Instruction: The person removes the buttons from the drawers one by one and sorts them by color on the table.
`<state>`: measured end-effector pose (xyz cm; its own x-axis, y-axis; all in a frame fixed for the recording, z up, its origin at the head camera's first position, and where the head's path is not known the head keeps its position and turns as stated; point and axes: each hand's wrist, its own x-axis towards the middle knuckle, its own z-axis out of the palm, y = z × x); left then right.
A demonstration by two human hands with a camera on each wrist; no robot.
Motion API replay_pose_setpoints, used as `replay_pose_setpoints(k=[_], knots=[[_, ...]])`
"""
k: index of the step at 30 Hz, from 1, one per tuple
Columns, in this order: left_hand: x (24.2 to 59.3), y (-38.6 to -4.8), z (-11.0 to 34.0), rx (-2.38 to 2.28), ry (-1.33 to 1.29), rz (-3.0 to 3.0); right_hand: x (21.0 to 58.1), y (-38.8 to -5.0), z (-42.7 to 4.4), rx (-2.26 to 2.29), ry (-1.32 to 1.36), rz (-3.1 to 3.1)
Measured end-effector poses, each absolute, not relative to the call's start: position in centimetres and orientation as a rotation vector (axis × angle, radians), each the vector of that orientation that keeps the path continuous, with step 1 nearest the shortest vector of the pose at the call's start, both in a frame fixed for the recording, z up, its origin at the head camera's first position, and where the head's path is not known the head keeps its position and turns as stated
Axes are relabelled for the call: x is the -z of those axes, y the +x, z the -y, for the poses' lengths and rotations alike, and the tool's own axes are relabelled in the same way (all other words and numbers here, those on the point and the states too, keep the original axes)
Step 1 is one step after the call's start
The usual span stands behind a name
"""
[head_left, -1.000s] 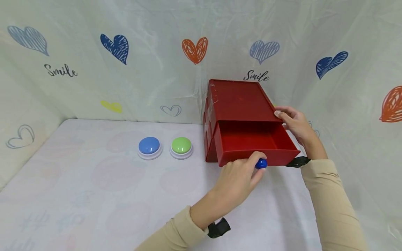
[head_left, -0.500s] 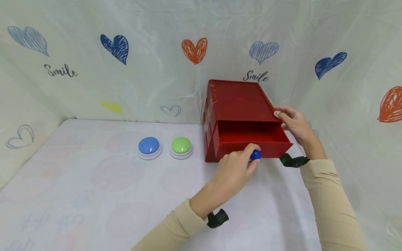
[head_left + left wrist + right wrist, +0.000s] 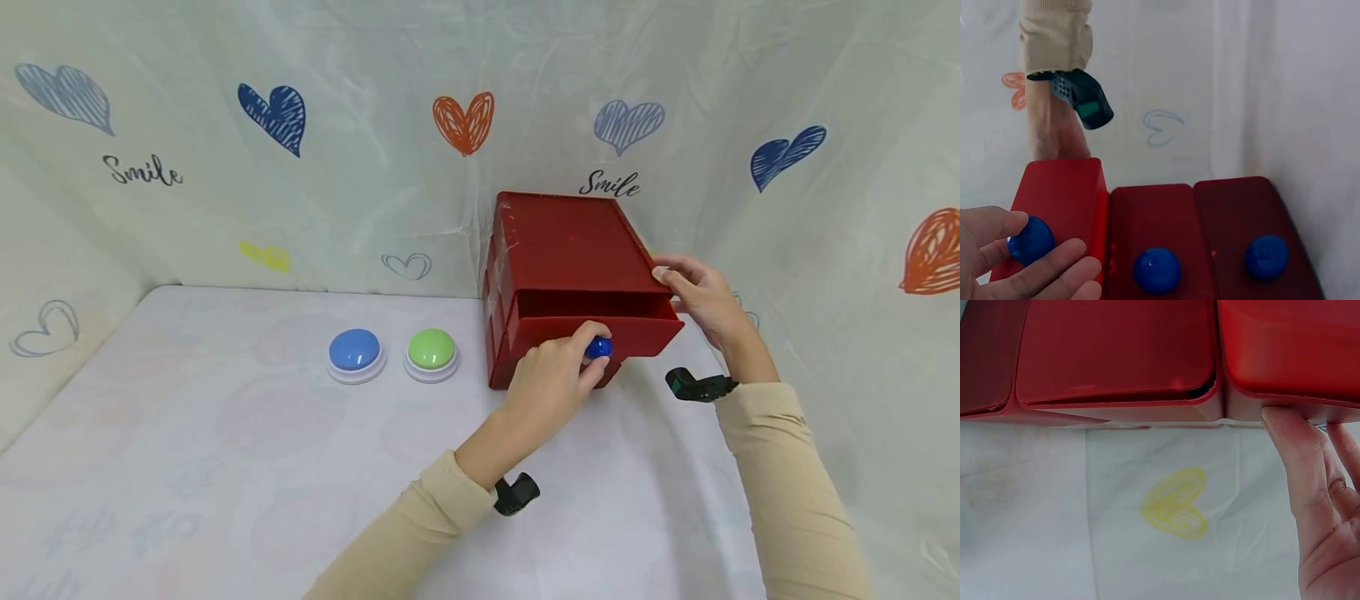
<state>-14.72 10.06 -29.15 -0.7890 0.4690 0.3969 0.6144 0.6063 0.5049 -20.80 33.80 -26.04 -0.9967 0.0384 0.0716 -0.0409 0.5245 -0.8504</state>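
A red drawer cabinet (image 3: 570, 242) stands against the back wall with its top drawer (image 3: 645, 336) partly pulled out. My left hand (image 3: 551, 379) holds the drawer's round blue knob (image 3: 598, 347) between thumb and fingers. In the left wrist view that same knob (image 3: 1032, 240) sits among the fingers, and the two lower drawers are shut, each with a blue knob (image 3: 1157, 270). My right hand (image 3: 705, 300) rests against the cabinet's upper right side. The right wrist view shows its fingertips touching the red side wall, fingers fairly straight (image 3: 1300, 456).
A blue push button (image 3: 356, 350) and a green push button (image 3: 432, 350) on white bases stand left of the cabinet. A white cloth covers the table (image 3: 300, 467). Behind hangs a pale sheet (image 3: 375, 167) printed with hearts.
The top drawer has slid inward, and my left hand has moved forward and slightly left with its knob. My right hand stays on the cabinet's side.
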Motion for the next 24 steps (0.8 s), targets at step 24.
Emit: replay_pose_setpoints(k=[24], knots=[[28.9,-18.2,-10.5,0.951,-0.842,2.666,25.8,-21.2,-33.7,-1.675,0.054,2.583]])
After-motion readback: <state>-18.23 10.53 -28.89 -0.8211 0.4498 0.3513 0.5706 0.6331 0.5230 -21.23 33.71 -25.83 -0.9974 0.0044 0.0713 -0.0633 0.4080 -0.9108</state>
